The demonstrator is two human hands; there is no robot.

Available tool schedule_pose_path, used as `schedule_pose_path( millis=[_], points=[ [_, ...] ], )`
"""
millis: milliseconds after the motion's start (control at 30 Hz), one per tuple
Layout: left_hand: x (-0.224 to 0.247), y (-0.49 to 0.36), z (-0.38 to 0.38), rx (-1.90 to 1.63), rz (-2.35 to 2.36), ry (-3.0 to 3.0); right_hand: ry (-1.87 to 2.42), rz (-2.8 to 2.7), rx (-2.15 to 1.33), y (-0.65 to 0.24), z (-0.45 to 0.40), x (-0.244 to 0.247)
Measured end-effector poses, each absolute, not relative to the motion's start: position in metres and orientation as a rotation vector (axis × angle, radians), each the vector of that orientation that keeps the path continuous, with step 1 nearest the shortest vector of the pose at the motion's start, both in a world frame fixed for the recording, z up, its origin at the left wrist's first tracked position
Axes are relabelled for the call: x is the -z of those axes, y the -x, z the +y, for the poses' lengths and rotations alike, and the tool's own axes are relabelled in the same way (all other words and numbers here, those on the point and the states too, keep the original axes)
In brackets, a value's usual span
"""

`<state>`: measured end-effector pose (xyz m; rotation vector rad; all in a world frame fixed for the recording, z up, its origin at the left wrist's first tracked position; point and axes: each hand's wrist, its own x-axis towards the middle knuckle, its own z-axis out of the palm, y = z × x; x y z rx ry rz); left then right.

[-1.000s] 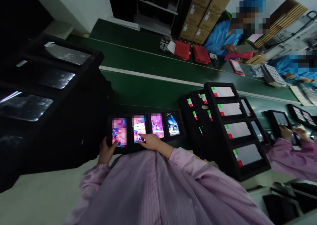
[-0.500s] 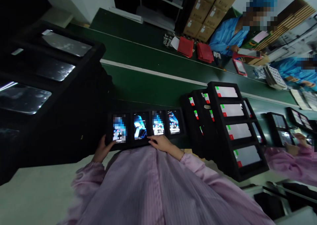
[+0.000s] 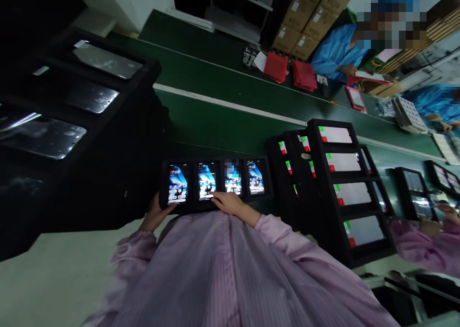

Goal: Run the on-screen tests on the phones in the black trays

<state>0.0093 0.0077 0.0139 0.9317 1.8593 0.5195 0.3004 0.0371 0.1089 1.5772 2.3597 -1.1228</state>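
A black foam tray (image 3: 217, 166) lies in front of my body, with several lit smartphones in a row of slots. My left hand (image 3: 158, 213) grips the tray's left end, its thumb over the near edge beside the leftmost phone (image 3: 178, 183). Its other fingers are mostly hidden. My right hand (image 3: 232, 204) holds nothing. Its index finger reaches to the lower right of the second phone (image 3: 206, 176), whose screen shows app icons. Further right in the tray are a third phone (image 3: 233, 181) and the rightmost phone (image 3: 256, 176), both lit.
Stacked black trays (image 3: 140, 85) with dark-screened phones rise at the left. More black trays (image 3: 354, 169), holding phones with pale screens and red-green labels, stand at the right. Red pouches (image 3: 275, 68) lie across the green bench (image 3: 215, 121). Co-workers in blue (image 3: 338, 49) and pink (image 3: 417, 240) sit nearby.
My right fingertip has moved left onto the second phone, whose screen has changed from wallpaper to app icons. My left hand stays on the tray. The whole view has shifted slightly.
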Motion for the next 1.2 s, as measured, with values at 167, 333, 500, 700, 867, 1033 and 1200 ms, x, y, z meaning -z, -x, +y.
schedule_pose_path(
  millis=[167, 333, 500, 700, 867, 1033, 1200],
  points=[
    [-0.015, -0.015, 0.01, -0.501, 1.942, -0.988, -1.601, 2.381, 1.25, -0.309, 0.034, -0.112],
    [-0.023, -0.024, 0.017, -0.486, 2.009, -1.01, -1.792, 2.363, 1.337, -0.328, 0.023, -0.113],
    [-0.028, -0.029, 0.021, -0.486, 2.033, -1.008, -1.772, 2.346, 1.334, -0.323, 0.026, -0.112],
    [-0.024, -0.023, 0.02, -0.482, 2.014, -0.979, -1.662, 2.404, 1.28, -0.288, 0.046, -0.11],
    [-0.015, -0.019, 0.022, -0.52, 1.988, -0.983, -1.542, 2.436, 1.253, -0.276, 0.054, -0.11],
    [-0.007, -0.017, 0.027, -0.533, 2.01, -0.97, -1.645, 2.349, 1.168, -0.276, 0.056, -0.109],
    [-0.002, -0.017, 0.034, -0.509, 2.073, -0.982, -1.852, 2.237, 1.025, -0.283, 0.056, -0.107]
  ],
)
